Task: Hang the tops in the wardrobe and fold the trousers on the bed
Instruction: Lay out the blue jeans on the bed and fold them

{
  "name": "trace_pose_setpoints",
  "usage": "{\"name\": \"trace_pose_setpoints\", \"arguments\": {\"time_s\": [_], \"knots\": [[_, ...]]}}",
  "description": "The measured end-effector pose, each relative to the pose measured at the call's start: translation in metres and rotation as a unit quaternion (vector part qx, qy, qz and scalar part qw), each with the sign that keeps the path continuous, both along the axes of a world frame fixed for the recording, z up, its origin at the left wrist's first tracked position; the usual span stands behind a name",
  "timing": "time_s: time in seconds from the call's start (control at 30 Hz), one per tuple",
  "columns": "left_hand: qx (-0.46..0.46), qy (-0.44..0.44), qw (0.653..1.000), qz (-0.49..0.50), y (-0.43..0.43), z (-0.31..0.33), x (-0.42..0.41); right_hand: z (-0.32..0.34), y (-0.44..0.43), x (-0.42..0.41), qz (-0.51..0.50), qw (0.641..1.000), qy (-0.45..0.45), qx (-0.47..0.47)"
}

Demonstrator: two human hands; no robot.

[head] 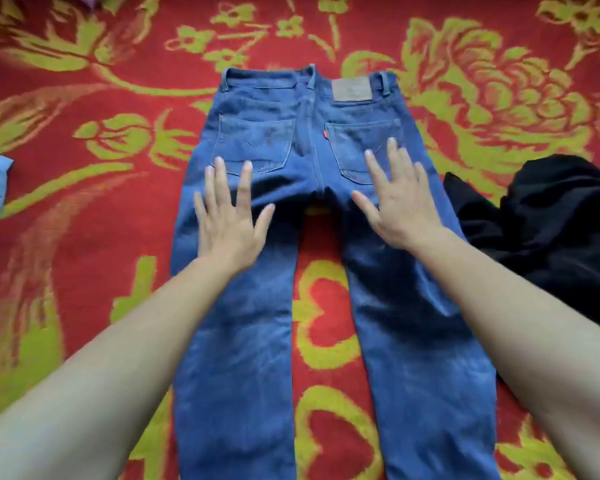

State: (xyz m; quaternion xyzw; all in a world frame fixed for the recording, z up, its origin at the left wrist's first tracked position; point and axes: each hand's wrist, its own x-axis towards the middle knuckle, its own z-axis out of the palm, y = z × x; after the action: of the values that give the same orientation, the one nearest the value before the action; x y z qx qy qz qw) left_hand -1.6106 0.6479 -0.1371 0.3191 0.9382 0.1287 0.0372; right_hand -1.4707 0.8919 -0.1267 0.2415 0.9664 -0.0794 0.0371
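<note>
Both palms, left hand [226, 226] and right hand [397, 202], lie flat and unclenched on the jeans [309, 237]; the denim looks heavy, limp, best pinched at the waistband [267, 79].

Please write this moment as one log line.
jeans: spread flat, back up, unfolded | left hand: flat on jeans | right hand: flat on jeans

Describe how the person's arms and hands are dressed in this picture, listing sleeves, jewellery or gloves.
Both arms are bare as far up as the frame shows: no sleeve on the left arm or the right arm. The left hand and right hand wear no gloves, and no ring, watch or bracelet shows.
</note>
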Motion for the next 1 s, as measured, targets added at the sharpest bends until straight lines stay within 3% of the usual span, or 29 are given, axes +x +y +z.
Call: {"name": "trace_pose_setpoints", "arguments": {"time_s": [0.17,0.3,0.43,0.53,0.67,0.83,0.93,1.0], "knots": [[-0.195,-0.059,0.978,-0.043,-0.008,-0.072,0.009,-0.073,-0.010,0.009,-0.036,0.993,-0.114,-0.025],[-0.190,-0.040,0.980,-0.035,-0.004,-0.097,0.005,-0.099,-0.012,0.005,-0.060,0.994,-0.089,0.004],[-0.203,-0.063,0.976,-0.038,-0.003,-0.088,0.001,-0.090,-0.016,0.001,-0.078,0.988,-0.131,0.013],[-0.135,-0.012,0.991,-0.017,-0.020,-0.087,0.038,-0.084,-0.044,0.019,-0.111,0.989,-0.087,0.031],[-0.122,-0.046,0.991,-0.013,-0.097,-0.097,0.161,-0.091,-0.121,0.120,-0.084,0.996,-0.026,-0.010],[-0.166,-0.099,0.981,-0.027,-0.202,-0.080,0.290,-0.087,-0.215,0.283,-0.085,0.993,-0.075,-0.029],[-0.184,-0.142,0.973,0.004,-0.248,-0.067,0.345,-0.077,-0.258,0.373,-0.172,0.978,-0.119,-0.020],[-0.194,-0.180,0.958,0.113,-0.267,-0.060,0.377,-0.068,-0.276,0.422,-0.305,0.942,-0.137,-0.033]]}}
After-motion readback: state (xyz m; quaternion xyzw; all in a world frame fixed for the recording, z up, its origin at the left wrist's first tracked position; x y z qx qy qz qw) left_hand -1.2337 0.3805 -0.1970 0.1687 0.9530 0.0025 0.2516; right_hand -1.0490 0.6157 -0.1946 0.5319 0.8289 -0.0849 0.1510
